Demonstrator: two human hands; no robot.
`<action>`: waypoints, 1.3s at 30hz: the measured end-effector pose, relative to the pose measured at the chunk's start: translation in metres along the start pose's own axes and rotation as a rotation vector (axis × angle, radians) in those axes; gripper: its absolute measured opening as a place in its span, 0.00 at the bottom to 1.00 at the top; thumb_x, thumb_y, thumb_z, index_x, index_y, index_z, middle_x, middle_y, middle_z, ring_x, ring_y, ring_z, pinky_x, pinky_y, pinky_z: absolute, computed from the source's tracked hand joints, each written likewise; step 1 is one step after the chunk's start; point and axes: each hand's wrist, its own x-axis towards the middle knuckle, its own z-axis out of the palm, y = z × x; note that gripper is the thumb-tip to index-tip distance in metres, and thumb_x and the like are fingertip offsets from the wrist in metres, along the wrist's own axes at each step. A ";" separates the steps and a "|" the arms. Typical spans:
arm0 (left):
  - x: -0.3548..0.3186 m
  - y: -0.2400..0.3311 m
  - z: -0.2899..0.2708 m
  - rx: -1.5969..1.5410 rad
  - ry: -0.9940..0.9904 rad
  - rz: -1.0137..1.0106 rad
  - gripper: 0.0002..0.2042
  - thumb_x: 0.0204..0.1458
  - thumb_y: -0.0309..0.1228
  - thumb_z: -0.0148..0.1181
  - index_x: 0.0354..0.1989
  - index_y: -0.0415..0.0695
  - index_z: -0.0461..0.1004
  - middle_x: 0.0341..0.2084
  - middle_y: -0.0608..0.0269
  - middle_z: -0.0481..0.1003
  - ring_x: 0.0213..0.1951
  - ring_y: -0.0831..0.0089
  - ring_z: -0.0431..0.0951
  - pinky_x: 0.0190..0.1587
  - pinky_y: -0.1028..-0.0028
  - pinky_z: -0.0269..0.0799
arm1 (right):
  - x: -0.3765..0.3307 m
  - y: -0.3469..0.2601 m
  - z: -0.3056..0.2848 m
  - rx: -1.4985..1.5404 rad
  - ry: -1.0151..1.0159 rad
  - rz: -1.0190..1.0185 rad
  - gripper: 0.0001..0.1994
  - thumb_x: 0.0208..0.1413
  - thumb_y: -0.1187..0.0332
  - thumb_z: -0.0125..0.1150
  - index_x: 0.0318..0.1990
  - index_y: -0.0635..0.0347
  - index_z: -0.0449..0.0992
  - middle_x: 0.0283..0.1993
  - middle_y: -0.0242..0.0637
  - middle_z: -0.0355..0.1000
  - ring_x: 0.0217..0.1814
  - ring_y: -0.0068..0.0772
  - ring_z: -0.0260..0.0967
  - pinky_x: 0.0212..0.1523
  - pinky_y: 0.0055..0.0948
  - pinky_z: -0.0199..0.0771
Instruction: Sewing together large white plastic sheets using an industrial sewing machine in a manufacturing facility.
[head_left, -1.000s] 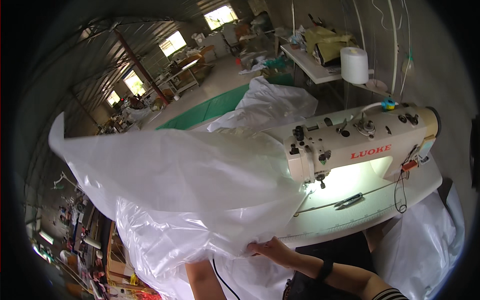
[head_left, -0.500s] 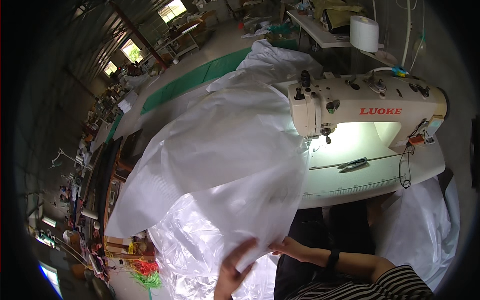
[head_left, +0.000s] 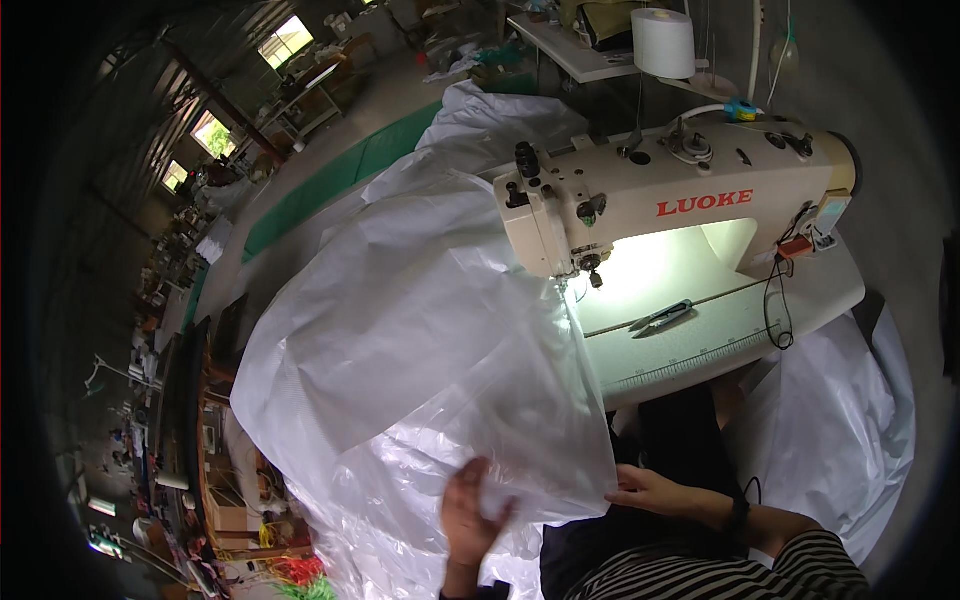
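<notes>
Have drawn the right hand (head_left: 650, 493) farther from the left hand (head_left: 474, 522) since half a second ago, and carried the near corner of the sheet (head_left: 380, 300) rightward past the needle end of the machine (head_left: 690, 205). Now pinch that corner in the right hand's fingertips; hold the left hand spread and blurred before the lower folds, cannot tell whether touching. Have the sheet left of the machine, from beside its needle end down to both hands, white, thin and faintly translucent, broad and smooth above, glossy and crinkled below. See slim metal snips (head_left: 664, 318) on the curved-edged counter (head_left: 725, 318)
</notes>
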 end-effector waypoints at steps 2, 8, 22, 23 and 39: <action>-0.019 0.038 0.043 0.178 -0.172 0.053 0.22 0.45 0.40 0.68 0.49 0.48 0.74 0.40 0.60 0.76 0.43 0.60 0.77 0.45 0.61 0.71 | 0.011 -0.001 0.003 0.325 0.080 -0.146 0.29 0.63 0.56 0.61 0.64 0.66 0.62 0.57 0.41 0.70 0.60 0.28 0.66 0.62 0.28 0.65; -0.037 0.082 0.088 -0.154 -0.531 0.277 0.06 0.50 0.30 0.56 0.35 0.49 0.76 0.27 0.66 0.75 0.33 0.64 0.78 0.38 0.62 0.72 | 0.024 -0.006 0.006 0.198 0.171 -0.145 0.22 0.64 0.60 0.59 0.58 0.66 0.68 0.50 0.36 0.73 0.50 0.22 0.68 0.52 0.25 0.70; 0.120 -0.048 -0.176 0.937 0.344 0.260 0.07 0.48 0.21 0.56 0.31 0.48 0.78 0.43 0.70 0.80 0.58 0.67 0.74 0.71 0.39 0.41 | 0.018 0.001 0.002 0.129 0.257 -0.187 0.14 0.65 0.64 0.58 0.46 0.68 0.78 0.36 0.29 0.77 0.38 0.16 0.70 0.41 0.22 0.73; 0.126 -0.034 -0.193 0.917 0.285 0.299 0.08 0.44 0.20 0.58 0.31 0.48 0.77 0.37 0.68 0.81 0.52 0.66 0.78 0.70 0.41 0.44 | 0.018 0.002 0.000 0.019 0.254 -0.167 0.15 0.65 0.63 0.59 0.46 0.68 0.78 0.35 0.28 0.77 0.37 0.16 0.69 0.41 0.22 0.72; 0.020 0.119 0.047 -0.749 -1.232 0.089 0.08 0.56 0.30 0.53 0.36 0.38 0.74 0.22 0.49 0.72 0.26 0.58 0.75 0.34 0.62 0.70 | -0.047 -0.042 -0.027 -0.659 0.710 -0.345 0.21 0.62 0.50 0.55 0.47 0.60 0.76 0.35 0.41 0.78 0.41 0.48 0.77 0.42 0.40 0.75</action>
